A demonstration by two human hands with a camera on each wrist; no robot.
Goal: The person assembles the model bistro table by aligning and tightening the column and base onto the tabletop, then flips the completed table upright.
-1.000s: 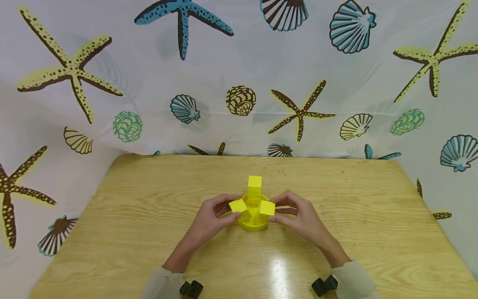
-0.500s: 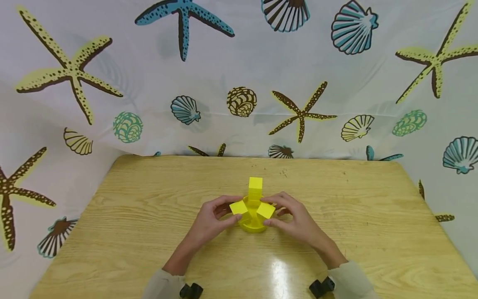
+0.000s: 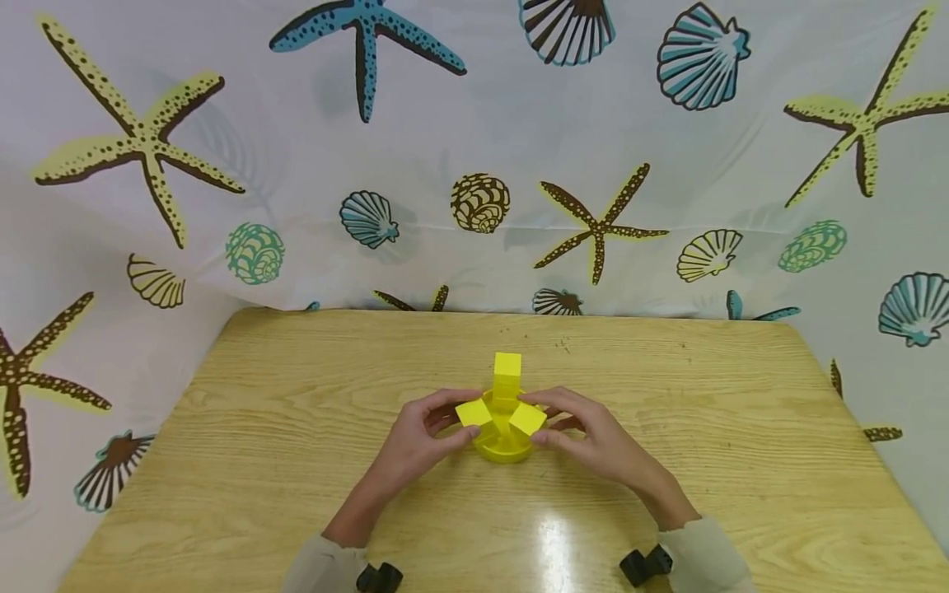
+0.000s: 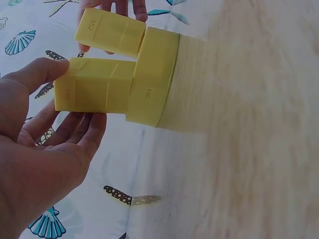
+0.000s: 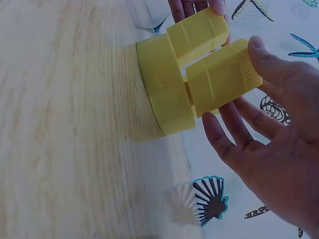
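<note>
Now the left hand [image 3: 417,430], curled partway, pinches the left yellow block [image 3: 473,412]; the right hand [image 3: 593,435] likewise pinches the right yellow block [image 3: 528,418], freshly turned inward. That seemingly aligns it with the round yellow base [image 3: 504,454] on the bench [image 3: 296,445], though a gap suggests loose seating. Behind stands the rear yellow block [image 3: 507,365].

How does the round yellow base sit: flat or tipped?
Flat: both wrist views show the base with its lower edge flush along the table.

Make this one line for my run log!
left hand: grips left block; right hand: grips right block; back block: upright; round base: on table
</note>
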